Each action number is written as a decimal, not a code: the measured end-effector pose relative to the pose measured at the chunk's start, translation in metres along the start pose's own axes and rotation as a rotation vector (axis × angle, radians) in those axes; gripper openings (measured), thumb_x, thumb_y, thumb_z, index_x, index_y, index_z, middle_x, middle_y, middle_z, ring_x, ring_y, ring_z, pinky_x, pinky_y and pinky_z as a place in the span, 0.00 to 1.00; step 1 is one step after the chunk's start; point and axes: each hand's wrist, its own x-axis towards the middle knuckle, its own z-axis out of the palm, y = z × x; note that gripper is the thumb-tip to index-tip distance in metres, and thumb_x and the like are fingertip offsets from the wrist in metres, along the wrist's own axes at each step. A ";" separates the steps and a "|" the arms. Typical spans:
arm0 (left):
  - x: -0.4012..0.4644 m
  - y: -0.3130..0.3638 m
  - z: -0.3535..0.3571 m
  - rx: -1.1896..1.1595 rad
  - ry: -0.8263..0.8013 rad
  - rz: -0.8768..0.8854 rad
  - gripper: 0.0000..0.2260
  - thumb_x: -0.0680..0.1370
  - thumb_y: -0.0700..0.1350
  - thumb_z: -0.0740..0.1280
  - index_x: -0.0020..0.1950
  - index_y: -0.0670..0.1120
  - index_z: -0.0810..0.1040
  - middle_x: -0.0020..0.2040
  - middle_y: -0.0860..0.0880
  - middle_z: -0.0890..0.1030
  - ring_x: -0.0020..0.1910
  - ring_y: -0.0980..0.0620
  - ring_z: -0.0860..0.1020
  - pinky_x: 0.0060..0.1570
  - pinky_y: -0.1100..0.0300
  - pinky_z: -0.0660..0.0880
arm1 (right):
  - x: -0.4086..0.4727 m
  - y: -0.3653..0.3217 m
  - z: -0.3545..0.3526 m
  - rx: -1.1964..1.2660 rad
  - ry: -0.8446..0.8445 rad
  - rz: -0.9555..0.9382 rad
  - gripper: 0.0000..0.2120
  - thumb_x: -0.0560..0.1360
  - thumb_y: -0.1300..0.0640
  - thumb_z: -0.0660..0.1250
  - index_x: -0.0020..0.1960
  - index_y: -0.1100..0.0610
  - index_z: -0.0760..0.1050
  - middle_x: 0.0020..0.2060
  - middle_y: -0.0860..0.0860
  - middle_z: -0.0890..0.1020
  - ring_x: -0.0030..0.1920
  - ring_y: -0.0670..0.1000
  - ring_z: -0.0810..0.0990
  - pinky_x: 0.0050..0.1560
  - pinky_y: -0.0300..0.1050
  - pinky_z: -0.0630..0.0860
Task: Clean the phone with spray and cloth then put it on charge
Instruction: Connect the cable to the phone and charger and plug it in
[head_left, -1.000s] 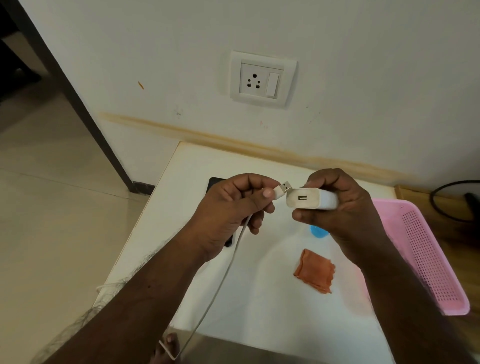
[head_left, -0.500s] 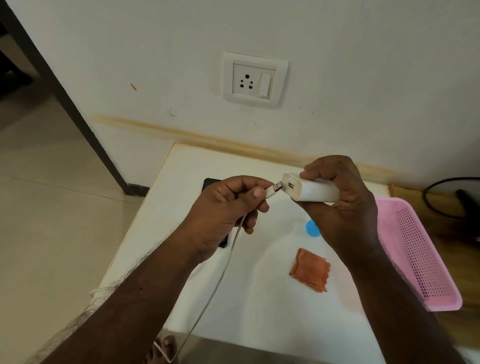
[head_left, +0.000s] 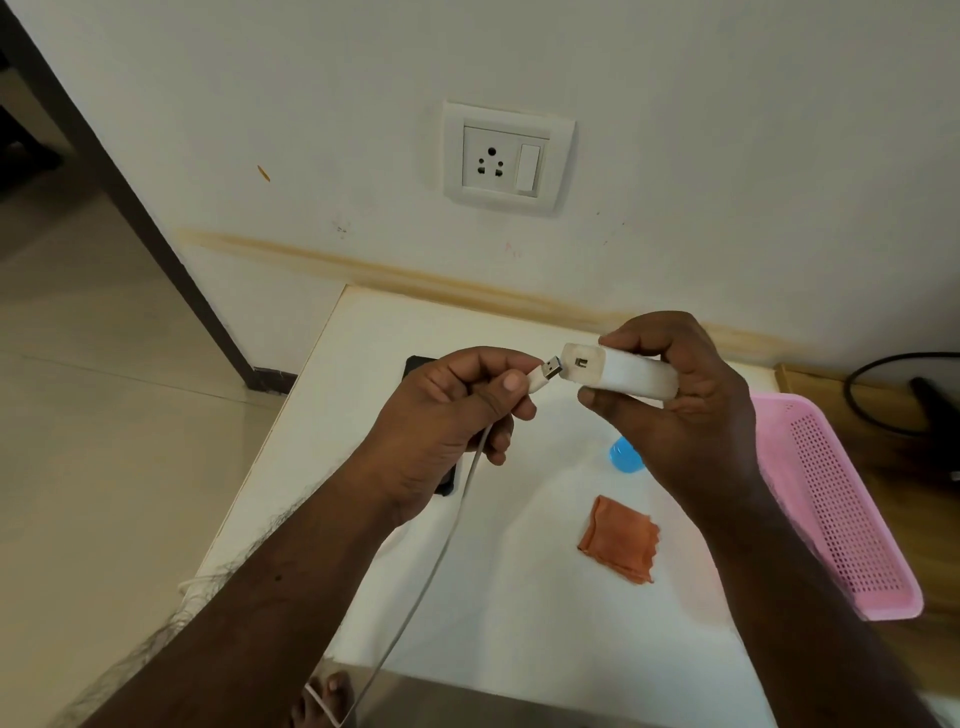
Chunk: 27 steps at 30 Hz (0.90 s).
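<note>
My left hand (head_left: 447, 421) pinches the USB plug of a white charging cable (head_left: 698, 375) between thumb and forefinger; the cable hangs down past the table's front edge. My right hand (head_left: 680, 415) grips a white charger adapter (head_left: 623, 373), its USB port facing the plug with a small gap between them. The black phone (head_left: 418, 364) lies on the white table (head_left: 519, 597), mostly hidden under my left hand. An orange cloth (head_left: 619, 538) lies folded on the table. A blue cap of the spray bottle (head_left: 623, 454) shows under my right hand.
A white wall socket with a switch (head_left: 506, 158) sits on the wall above the table. A pink perforated basket (head_left: 836, 509) stands at the table's right side. A black cable (head_left: 883, 395) lies on the wooden surface at far right. Tiled floor lies to the left.
Both hands have stayed close together; the USB plug has come up level with the adapter's port after touching it half a second ago, and the adapter has tilted.
</note>
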 end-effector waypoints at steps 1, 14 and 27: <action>0.000 0.000 0.000 0.003 0.013 0.002 0.08 0.77 0.46 0.70 0.54 0.46 0.84 0.38 0.48 0.82 0.30 0.51 0.73 0.32 0.60 0.75 | 0.001 0.001 -0.001 0.055 -0.024 0.082 0.26 0.64 0.61 0.81 0.53 0.41 0.73 0.49 0.36 0.78 0.52 0.37 0.78 0.45 0.28 0.73; 0.002 -0.003 0.000 0.089 0.096 0.048 0.05 0.77 0.45 0.71 0.50 0.51 0.86 0.37 0.49 0.82 0.29 0.53 0.74 0.30 0.60 0.75 | 0.000 0.019 -0.010 0.843 -0.245 0.546 0.19 0.69 0.63 0.66 0.59 0.53 0.80 0.46 0.53 0.82 0.36 0.52 0.79 0.34 0.44 0.79; 0.001 0.000 0.005 0.061 0.074 0.013 0.13 0.72 0.49 0.73 0.52 0.44 0.85 0.36 0.47 0.82 0.28 0.52 0.72 0.30 0.60 0.74 | -0.003 0.026 0.000 1.163 -0.266 0.676 0.20 0.63 0.64 0.62 0.55 0.57 0.76 0.45 0.59 0.79 0.32 0.54 0.73 0.31 0.45 0.72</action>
